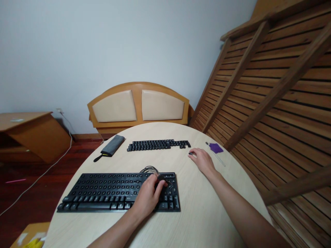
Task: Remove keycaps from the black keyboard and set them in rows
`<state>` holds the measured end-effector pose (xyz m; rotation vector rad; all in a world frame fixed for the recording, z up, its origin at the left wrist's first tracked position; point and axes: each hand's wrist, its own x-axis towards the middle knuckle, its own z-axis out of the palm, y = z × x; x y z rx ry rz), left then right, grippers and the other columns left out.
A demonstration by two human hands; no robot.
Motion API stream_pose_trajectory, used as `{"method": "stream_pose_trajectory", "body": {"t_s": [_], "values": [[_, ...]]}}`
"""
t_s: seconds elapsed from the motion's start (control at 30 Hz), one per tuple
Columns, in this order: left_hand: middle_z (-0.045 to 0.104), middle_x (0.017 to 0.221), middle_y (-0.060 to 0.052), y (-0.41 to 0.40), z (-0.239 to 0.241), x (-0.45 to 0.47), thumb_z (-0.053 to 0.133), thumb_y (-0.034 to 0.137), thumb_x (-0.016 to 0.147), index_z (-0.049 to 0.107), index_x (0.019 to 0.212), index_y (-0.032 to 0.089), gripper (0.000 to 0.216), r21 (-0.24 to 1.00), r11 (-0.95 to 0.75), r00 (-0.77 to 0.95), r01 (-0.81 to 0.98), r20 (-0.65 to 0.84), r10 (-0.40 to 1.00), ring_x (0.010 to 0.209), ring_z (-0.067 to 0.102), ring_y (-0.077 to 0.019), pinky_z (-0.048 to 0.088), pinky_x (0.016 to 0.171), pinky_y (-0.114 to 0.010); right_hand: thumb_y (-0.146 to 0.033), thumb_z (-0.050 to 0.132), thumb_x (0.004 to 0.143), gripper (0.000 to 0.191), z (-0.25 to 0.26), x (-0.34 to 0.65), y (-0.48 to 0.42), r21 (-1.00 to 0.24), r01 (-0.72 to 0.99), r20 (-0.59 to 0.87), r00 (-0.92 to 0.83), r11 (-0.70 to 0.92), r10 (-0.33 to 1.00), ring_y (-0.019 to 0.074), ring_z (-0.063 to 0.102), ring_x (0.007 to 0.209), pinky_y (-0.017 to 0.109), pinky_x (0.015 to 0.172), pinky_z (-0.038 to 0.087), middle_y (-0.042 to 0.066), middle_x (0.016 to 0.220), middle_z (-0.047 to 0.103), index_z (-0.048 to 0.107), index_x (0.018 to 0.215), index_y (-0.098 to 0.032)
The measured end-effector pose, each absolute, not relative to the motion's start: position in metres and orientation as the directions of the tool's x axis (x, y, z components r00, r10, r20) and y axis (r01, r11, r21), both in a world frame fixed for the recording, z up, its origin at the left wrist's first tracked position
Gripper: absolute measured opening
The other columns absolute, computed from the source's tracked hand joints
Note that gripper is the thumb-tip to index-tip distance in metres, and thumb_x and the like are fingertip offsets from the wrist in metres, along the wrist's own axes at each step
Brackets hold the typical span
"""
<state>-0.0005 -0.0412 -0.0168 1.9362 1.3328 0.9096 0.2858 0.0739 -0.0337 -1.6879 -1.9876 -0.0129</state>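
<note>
A black keyboard point(103, 187) lies at the near left of the round table, many of its upper keys bare of keycaps. My left hand point(148, 194) is over its right part, fingers closed on a dark keycap puller point(162, 178) whose thin wires reach down toward the number pad. My right hand point(203, 161) rests on the table to the right, thumb and finger pinching a small black keycap point(190, 153). Just beyond it, removed keycaps point(150, 145) stand in neat rows, with a smaller group at their right end.
A grey pouch point(113, 145) lies at the table's left edge. A purple piece of cloth point(216, 148) and a thin clear stick point(219, 159) are at the right edge. A coiled cable point(149, 169) sits behind the keyboard. Wooden slats point(258, 103) lean on the right.
</note>
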Motion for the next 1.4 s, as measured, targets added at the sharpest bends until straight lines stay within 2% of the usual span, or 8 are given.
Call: {"method": "stream_pose_trajectory", "body": {"t_s": [0.1,0.23,0.33,0.53,0.8,0.93,1.03,1.4], "values": [[0.067,0.09,-0.009,-0.041,-0.016,-0.001,0.044,0.035,0.098,0.065,0.089,0.018,0.029,0.796,-0.303,0.256,0.524,0.191,0.947,0.09,0.062,-0.0251,0.045,0.082,-0.035,-0.029,0.064,0.085,0.014,-0.034,0.29,0.082,-0.326,0.911,0.405,-0.105,0.251,0.908,0.0214,0.064,0.084,0.03,0.074,0.044,0.005,0.09,0.07,0.068,0.095,-0.021],[0.066,0.091,-0.009,-0.04,-0.017,-0.001,0.044,0.035,0.098,0.065,0.088,0.018,0.029,0.79,-0.3,0.254,0.534,0.189,0.949,0.09,0.061,-0.0252,0.044,0.082,-0.036,-0.033,0.063,0.085,0.016,-0.036,0.293,0.086,-0.415,0.883,0.351,-0.068,0.22,0.934,0.0178,0.061,0.064,0.028,0.061,0.039,0.0,0.07,0.066,0.067,0.096,-0.022],[0.065,0.09,-0.008,-0.039,-0.019,-0.001,0.044,0.035,0.098,0.065,0.088,0.018,0.028,0.787,-0.295,0.255,0.541,0.181,0.95,0.089,0.061,-0.0248,0.044,0.081,-0.035,-0.032,0.063,0.084,0.015,-0.037,0.295,0.086,-0.463,0.86,0.326,-0.059,0.213,0.944,0.0171,0.06,0.063,0.027,0.06,0.038,-0.001,0.068,0.065,0.067,0.094,-0.021],[0.065,0.089,-0.008,-0.04,-0.022,-0.002,0.045,0.034,0.098,0.064,0.089,0.018,0.027,0.786,-0.298,0.254,0.543,0.184,0.95,0.088,0.061,-0.0242,0.044,0.081,-0.035,-0.03,0.064,0.083,0.017,-0.032,0.296,0.08,-0.472,0.852,0.298,-0.086,0.225,0.951,0.0165,0.063,0.07,0.025,0.065,0.042,0.001,0.077,0.069,0.067,0.097,-0.02],[0.067,0.089,-0.008,-0.039,-0.025,-0.002,0.045,0.033,0.098,0.064,0.089,0.018,0.026,0.788,-0.31,0.257,0.532,0.199,0.946,0.088,0.062,-0.0241,0.045,0.08,-0.035,-0.021,0.056,0.089,0.02,-0.025,0.293,0.075,-0.304,0.928,0.266,-0.136,0.217,0.954,0.0181,0.067,0.079,0.026,0.069,0.044,0.002,0.087,0.073,0.069,0.103,-0.022],[0.067,0.089,-0.008,-0.039,-0.024,-0.003,0.045,0.035,0.098,0.065,0.088,0.018,0.028,0.787,-0.317,0.253,0.529,0.21,0.944,0.088,0.062,-0.0247,0.045,0.08,-0.035,-0.02,0.058,0.089,0.02,-0.022,0.29,0.086,-0.221,0.949,0.286,-0.157,0.224,0.945,0.0224,0.065,0.092,0.031,0.08,0.043,0.006,0.1,0.073,0.072,0.102,-0.022],[0.067,0.09,-0.009,-0.039,-0.022,-0.002,0.044,0.036,0.098,0.065,0.087,0.018,0.029,0.791,-0.309,0.259,0.528,0.196,0.946,0.089,0.062,-0.0247,0.045,0.081,-0.036,-0.02,0.06,0.089,0.018,-0.021,0.288,0.096,-0.164,0.963,0.295,-0.16,0.215,0.942,0.0247,0.063,0.098,0.033,0.083,0.042,0.008,0.101,0.072,0.073,0.101,-0.022],[0.067,0.091,-0.009,-0.04,-0.021,-0.002,0.044,0.036,0.098,0.065,0.089,0.019,0.028,0.794,-0.295,0.256,0.532,0.181,0.95,0.09,0.061,-0.0251,0.044,0.083,-0.036,-0.022,0.059,0.091,0.019,-0.023,0.286,0.113,-0.089,0.979,0.309,-0.148,0.183,0.94,0.0238,0.062,0.099,0.034,0.082,0.04,0.007,0.102,0.071,0.071,0.106,-0.023]]}}
